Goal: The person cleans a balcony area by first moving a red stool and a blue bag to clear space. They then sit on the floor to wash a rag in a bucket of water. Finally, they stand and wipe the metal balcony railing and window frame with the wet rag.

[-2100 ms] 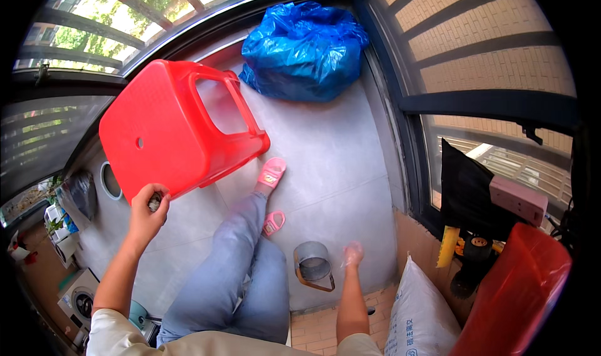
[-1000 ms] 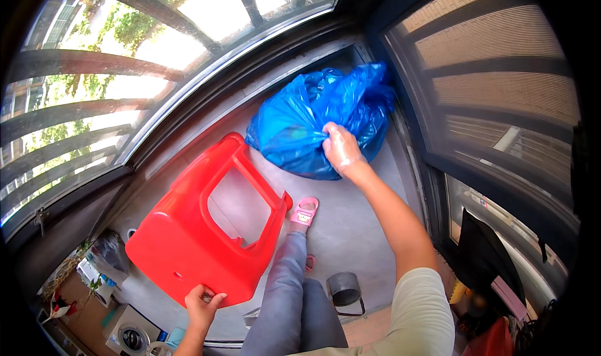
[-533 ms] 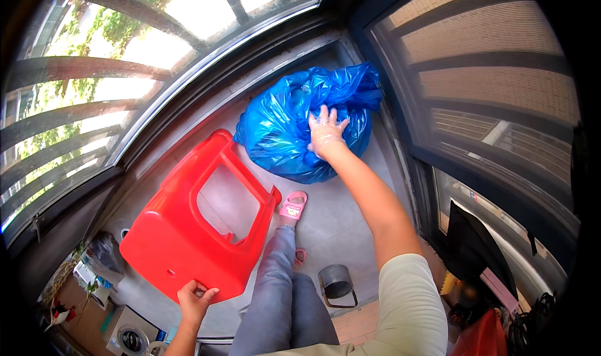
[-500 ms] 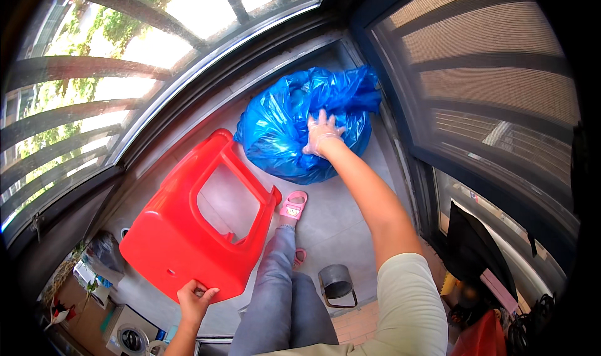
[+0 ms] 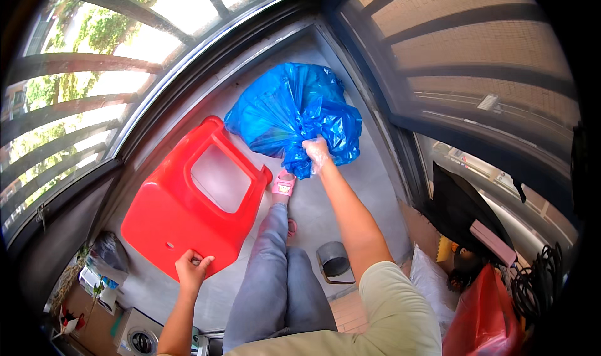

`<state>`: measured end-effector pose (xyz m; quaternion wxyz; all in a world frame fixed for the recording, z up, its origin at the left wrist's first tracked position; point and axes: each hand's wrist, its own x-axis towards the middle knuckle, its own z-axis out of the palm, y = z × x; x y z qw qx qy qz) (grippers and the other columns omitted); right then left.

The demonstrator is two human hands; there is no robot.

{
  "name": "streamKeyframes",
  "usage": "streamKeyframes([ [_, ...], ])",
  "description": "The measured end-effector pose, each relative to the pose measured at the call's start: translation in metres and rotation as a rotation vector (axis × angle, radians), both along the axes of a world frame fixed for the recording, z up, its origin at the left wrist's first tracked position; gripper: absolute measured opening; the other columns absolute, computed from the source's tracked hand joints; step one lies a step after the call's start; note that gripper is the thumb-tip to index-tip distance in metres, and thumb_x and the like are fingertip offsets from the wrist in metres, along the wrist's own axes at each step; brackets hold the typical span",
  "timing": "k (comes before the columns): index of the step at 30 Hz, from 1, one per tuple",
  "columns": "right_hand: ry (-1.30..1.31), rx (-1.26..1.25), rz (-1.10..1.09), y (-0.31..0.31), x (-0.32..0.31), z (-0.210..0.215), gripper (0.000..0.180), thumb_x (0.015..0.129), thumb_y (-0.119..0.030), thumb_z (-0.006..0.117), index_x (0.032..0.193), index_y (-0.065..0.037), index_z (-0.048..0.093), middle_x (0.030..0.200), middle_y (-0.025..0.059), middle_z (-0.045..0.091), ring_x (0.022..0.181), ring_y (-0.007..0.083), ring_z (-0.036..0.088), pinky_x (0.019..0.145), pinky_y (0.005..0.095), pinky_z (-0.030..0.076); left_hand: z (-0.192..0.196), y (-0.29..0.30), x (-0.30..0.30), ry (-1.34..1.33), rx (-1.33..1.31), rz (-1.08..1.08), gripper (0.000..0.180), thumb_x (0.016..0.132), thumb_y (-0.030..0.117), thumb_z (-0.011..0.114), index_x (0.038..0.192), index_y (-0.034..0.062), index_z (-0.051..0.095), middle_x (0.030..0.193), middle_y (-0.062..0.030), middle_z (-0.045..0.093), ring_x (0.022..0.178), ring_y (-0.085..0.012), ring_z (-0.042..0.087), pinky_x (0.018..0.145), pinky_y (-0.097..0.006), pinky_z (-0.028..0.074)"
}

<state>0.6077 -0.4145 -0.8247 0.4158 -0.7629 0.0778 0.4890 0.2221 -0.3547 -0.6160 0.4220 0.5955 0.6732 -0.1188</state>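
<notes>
My right hand [image 5: 317, 151], in a thin clear glove, is closed round the gathered neck of a full, shiny blue plastic bag [image 5: 275, 108]. The bag sits on the grey tiled floor close to the corner, its gathered end toward me. On the left, my left hand [image 5: 193, 269] pinches the near edge of a large red plastic shell [image 5: 181, 215], hollow, with a wide rounded opening in its side. The shell stands tilted beside my leg, its far end close to the bag. No glove shows on the left hand.
My foot in a pink slipper [image 5: 283, 184] is just below the bag. A grey bucket-like pot [image 5: 335, 261] with a handle stands near my right leg. Barred windows close in the corner. At lower right are a red bag [image 5: 485, 315] and black cables [image 5: 539, 281]; at lower left, a washing machine [image 5: 139, 338].
My right hand has gone from spread on top of the bag to closed on its neck, pulling it toward me. The left hand still holds the red shell.
</notes>
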Motion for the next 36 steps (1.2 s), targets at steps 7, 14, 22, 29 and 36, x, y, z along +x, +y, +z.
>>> streamKeyframes([
  [7, 0.093, 0.172, -0.003, -0.092, 0.025, 0.013, 0.026, 0.073, -0.004, 0.048, 0.094, 0.004, 0.060, 0.088, 0.0117, 0.063, 0.072, 0.0231, 0.063, 0.063, 0.0354, 0.052, -0.011, -0.001, -0.013, -0.078, 0.073, -0.054, 0.038, 0.063, 0.016, 0.082, 0.060, 0.0013, 0.048, 0.050, 0.0004, 0.041, 0.049, -0.0083, 0.034, 0.044, -0.024, 0.033],
  [14, 0.262, 0.334, -0.285, -0.187, 0.025, 0.188, 0.024, 0.078, -0.009, 0.053, 0.095, 0.007, 0.060, 0.090, 0.0144, 0.064, 0.071, 0.0233, 0.063, 0.064, 0.0326, 0.053, 0.000, -0.006, 0.000, -0.197, 0.139, -0.121, 0.036, 0.071, 0.018, 0.078, 0.060, 0.0040, 0.046, 0.045, 0.0003, 0.043, 0.038, -0.0056, 0.038, 0.034, -0.025, 0.030],
  [22, -0.098, 0.095, -0.106, -0.386, -0.039, 0.203, 0.037, 0.080, -0.016, 0.060, 0.109, 0.005, 0.055, 0.099, 0.0151, 0.062, 0.083, 0.0232, 0.062, 0.078, 0.0337, 0.052, -0.005, 0.000, -0.013, -0.082, 0.104, -0.248, 0.041, 0.070, 0.028, 0.078, 0.058, 0.0026, 0.048, 0.046, -0.0009, 0.047, 0.038, -0.0069, 0.042, 0.037, -0.024, 0.037],
  [29, 0.081, -0.012, -0.883, -0.528, -0.122, 0.205, 0.044, 0.077, -0.015, 0.057, 0.117, 0.003, 0.049, 0.102, 0.0170, 0.060, 0.084, 0.0285, 0.062, 0.078, 0.0398, 0.053, 0.000, -0.004, -0.010, -0.110, 0.095, -0.231, 0.040, 0.072, 0.026, 0.076, 0.059, 0.0031, 0.047, 0.045, -0.0013, 0.047, 0.036, -0.0077, 0.043, 0.034, -0.024, 0.035],
  [36, 0.037, -0.422, -0.924, -0.564, -0.122, 0.205, 0.054, 0.080, -0.032, 0.052, 0.129, -0.010, 0.042, 0.131, 0.0124, 0.041, 0.119, 0.0307, 0.040, 0.098, 0.0458, 0.031, -0.006, -0.003, -0.012, -0.168, 0.078, -0.229, 0.039, 0.075, 0.025, 0.074, 0.059, 0.0042, 0.046, 0.044, -0.0008, 0.045, 0.034, -0.0072, 0.041, 0.032, -0.024, 0.032],
])
